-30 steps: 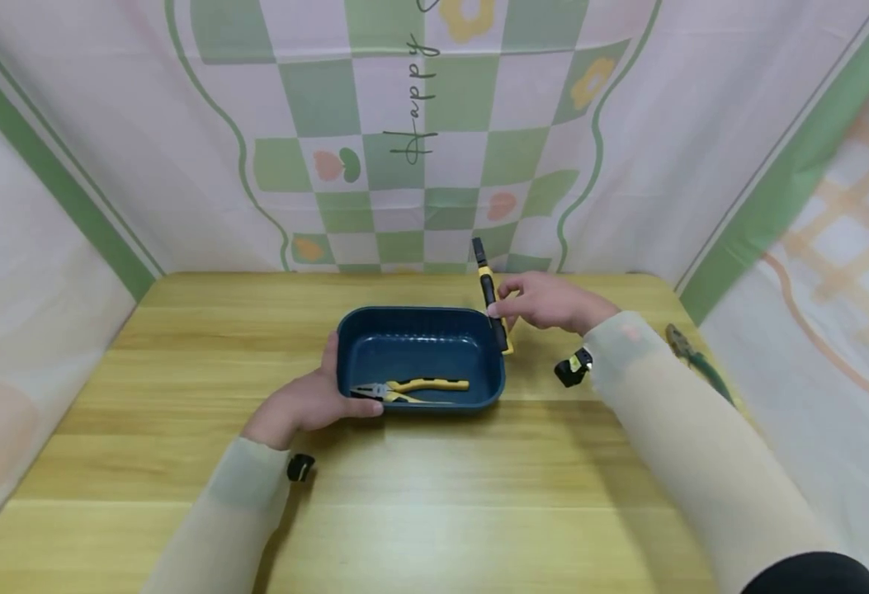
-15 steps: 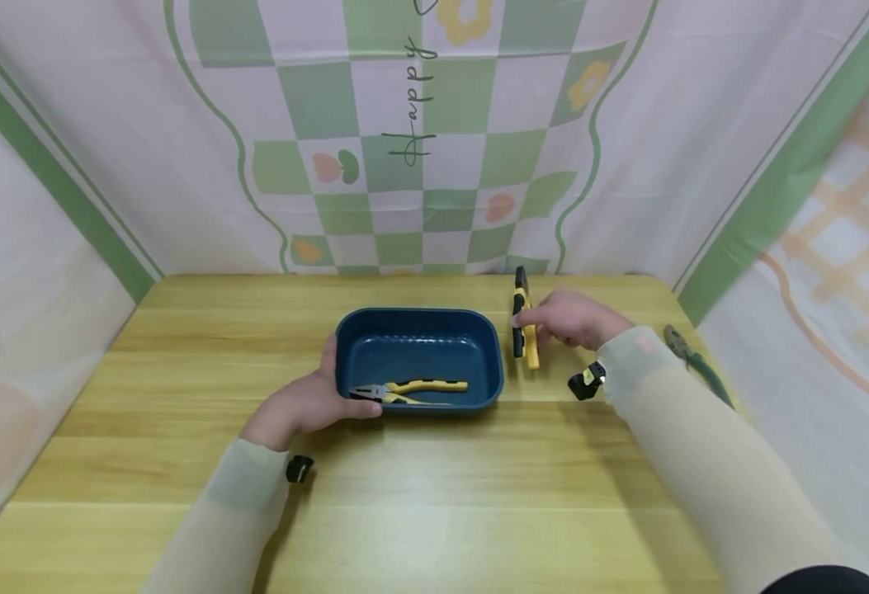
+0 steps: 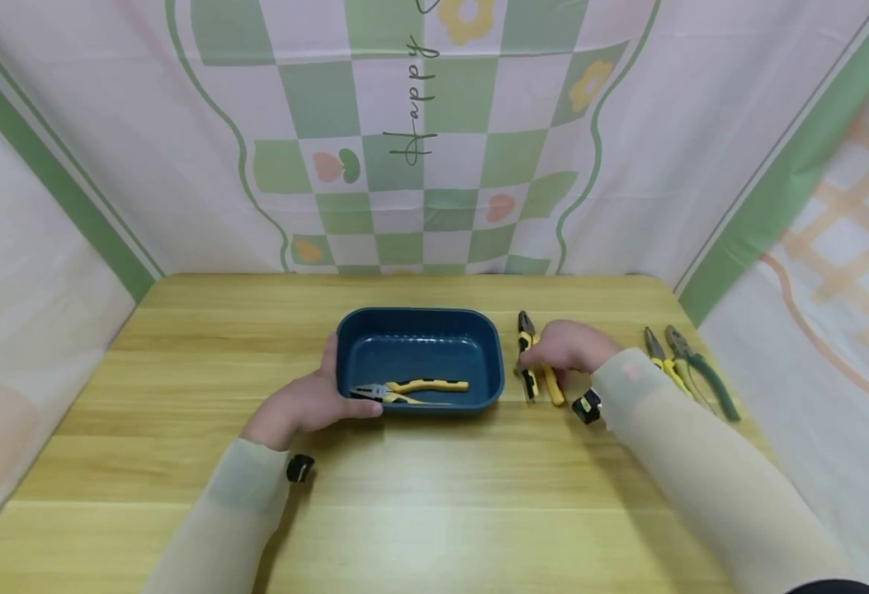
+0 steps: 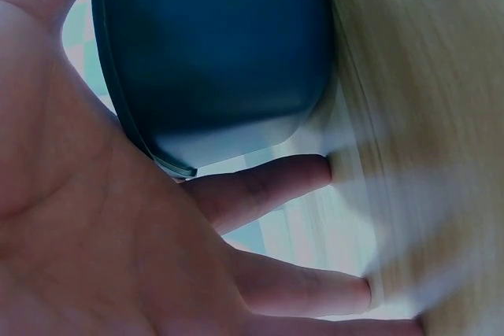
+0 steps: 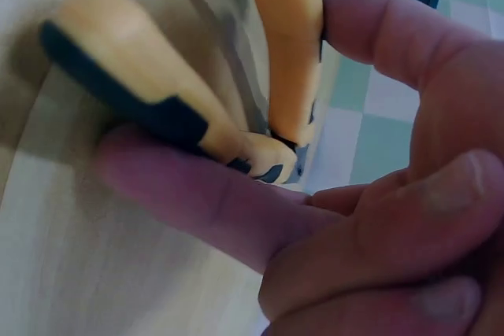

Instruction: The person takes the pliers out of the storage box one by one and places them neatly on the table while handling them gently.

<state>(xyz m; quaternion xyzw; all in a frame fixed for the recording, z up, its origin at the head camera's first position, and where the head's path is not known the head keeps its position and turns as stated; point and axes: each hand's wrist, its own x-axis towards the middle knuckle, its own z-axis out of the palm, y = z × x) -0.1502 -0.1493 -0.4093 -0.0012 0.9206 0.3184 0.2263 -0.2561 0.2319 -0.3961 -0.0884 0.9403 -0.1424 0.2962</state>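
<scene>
A dark blue tray [image 3: 419,406] stands mid-table, with yellow-and-black pliers [image 3: 430,385] lying inside along its near side. My left hand [image 3: 311,400] rests at the tray's left end, thumb over the near rim; in the left wrist view the fingers of that hand [image 4: 157,226] are spread below the tray wall [image 4: 213,53]. Right of the tray, my right hand [image 3: 571,346] holds a second yellow-and-black pair of pliers [image 3: 526,323] down at the table. In the right wrist view the hand [image 5: 378,218] has its thumb and a finger on the spread handles [image 5: 291,45].
Green-handled pliers [image 3: 715,386] and yellow-handled pliers [image 3: 654,345] lie side by side near the table's right edge. A patterned cloth [image 3: 456,99] hangs behind the wooden table [image 3: 434,495].
The pliers in my right hand have moved right and down from the tray's right rim to the table. The yellow-handled pliers at the right have come into view. My left hand has not moved.
</scene>
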